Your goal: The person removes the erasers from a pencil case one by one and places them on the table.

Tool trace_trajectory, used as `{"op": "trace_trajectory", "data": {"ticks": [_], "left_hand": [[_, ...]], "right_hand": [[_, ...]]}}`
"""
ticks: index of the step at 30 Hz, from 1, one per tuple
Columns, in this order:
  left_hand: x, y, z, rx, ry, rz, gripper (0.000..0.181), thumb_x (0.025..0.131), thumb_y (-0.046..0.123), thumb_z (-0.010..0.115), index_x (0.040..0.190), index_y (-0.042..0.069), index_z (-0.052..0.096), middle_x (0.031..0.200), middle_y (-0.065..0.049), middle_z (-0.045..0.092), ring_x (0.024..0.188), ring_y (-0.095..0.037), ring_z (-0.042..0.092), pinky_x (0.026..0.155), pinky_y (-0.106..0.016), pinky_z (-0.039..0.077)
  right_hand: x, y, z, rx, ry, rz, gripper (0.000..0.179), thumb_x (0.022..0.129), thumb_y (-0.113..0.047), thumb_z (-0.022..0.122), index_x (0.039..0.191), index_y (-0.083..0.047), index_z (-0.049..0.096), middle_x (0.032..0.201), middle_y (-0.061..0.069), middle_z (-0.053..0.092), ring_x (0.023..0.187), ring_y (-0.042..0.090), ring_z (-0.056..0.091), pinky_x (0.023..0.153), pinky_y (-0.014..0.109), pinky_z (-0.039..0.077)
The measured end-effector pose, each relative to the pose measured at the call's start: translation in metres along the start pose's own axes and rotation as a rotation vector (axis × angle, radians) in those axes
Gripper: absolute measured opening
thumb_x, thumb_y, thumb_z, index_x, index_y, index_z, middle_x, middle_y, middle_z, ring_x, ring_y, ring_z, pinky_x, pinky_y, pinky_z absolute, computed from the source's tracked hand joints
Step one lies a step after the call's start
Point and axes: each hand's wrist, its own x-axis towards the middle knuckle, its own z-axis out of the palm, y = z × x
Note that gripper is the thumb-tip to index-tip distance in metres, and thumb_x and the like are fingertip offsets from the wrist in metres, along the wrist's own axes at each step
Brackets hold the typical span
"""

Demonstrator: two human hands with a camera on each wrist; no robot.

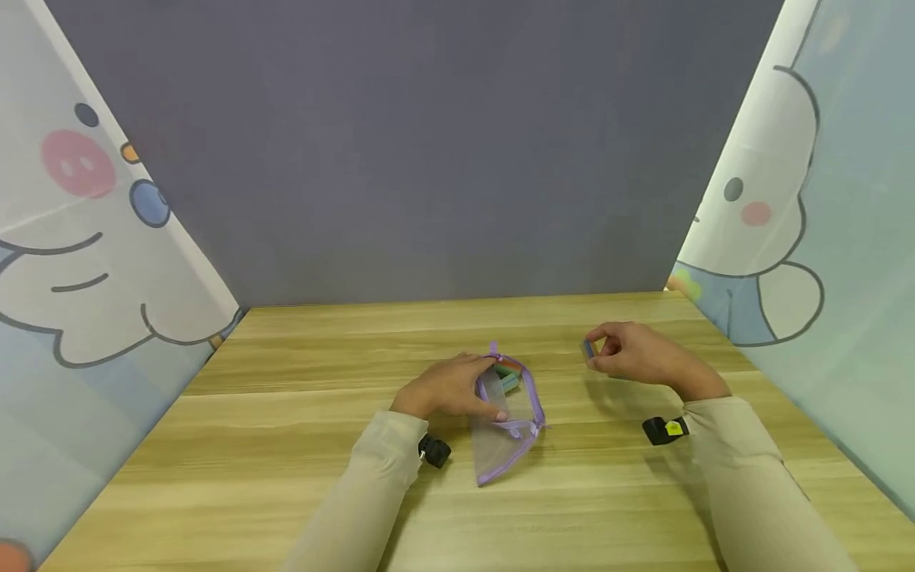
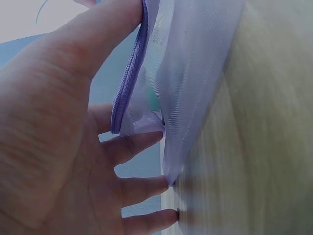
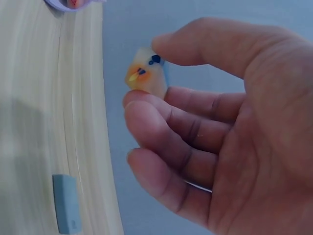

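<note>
A see-through mesh bag with a purple zip edge point(image 1: 536, 397) lies on the table with its mouth gaping. My left hand point(image 1: 453, 385) holds it at the left of the mouth, the thumb point(image 2: 110, 29) over the zip and the other fingers spread against the mesh. Inside show small coloured blocks: a green block point(image 1: 503, 370), a light blue block point(image 1: 511, 382) and an orange-red one point(image 1: 509, 365). Right of the bag and above the table, my right hand point(image 1: 632, 349) pinches a small block point(image 3: 146, 73) between thumb and fingers. Its pale face has an orange, yellow and dark blue print; its edge is blue.
A grey-blue block point(image 3: 67, 203) lies on the table in the right wrist view. The wooden table point(image 1: 286, 445) meets a grey panel point(image 1: 457, 159) at the back, and cartoon-printed curtains point(image 1: 843, 381) hang at both sides.
</note>
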Motion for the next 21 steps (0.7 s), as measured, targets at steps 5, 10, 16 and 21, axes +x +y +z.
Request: {"op": "trace_trajectory", "data": {"ticks": [5,10,16,21], "left_hand": [[-0.005,-0.001,0.002,-0.027,0.017,-0.007,0.1,0.079,0.069,0.071,0.157,0.018,0.036,0.15,-0.005,0.047,0.134,-0.022,0.045,0.105,-0.042,0.042],[-0.007,-0.001,0.004,-0.032,0.017,-0.014,0.1,0.078,0.069,0.072,0.157,0.018,0.037,0.15,-0.004,0.047,0.134,-0.021,0.046,0.104,-0.04,0.042],[-0.005,-0.001,0.004,-0.024,0.014,-0.008,0.099,0.078,0.069,0.071,0.157,0.021,0.037,0.148,-0.001,0.049,0.134,-0.02,0.045,0.106,-0.039,0.04],[-0.004,-0.001,0.003,0.004,0.003,-0.01,0.099,0.079,0.07,0.07,0.158,0.021,0.035,0.15,-0.001,0.047,0.136,-0.019,0.043,0.107,-0.039,0.04]], "right_hand": [[0.001,0.0,-0.002,-0.069,0.002,-0.018,0.05,0.093,-0.023,0.071,0.13,0.008,0.058,0.087,0.002,0.067,0.076,0.015,0.063,0.068,0.035,0.051],[-0.002,0.004,0.0,-0.097,-0.033,-0.039,0.048,0.093,-0.023,0.072,0.126,0.01,0.06,0.083,0.0,0.067,0.073,0.013,0.062,0.068,0.035,0.051],[-0.009,0.009,0.0,-0.087,-0.075,-0.016,0.049,0.092,-0.022,0.071,0.125,0.011,0.059,0.077,0.001,0.066,0.068,0.016,0.062,0.066,0.034,0.048],[-0.014,0.013,-0.001,-0.068,-0.119,0.019,0.044,0.091,-0.021,0.071,0.122,0.009,0.06,0.068,0.001,0.061,0.065,0.018,0.058,0.065,0.034,0.045]]}}
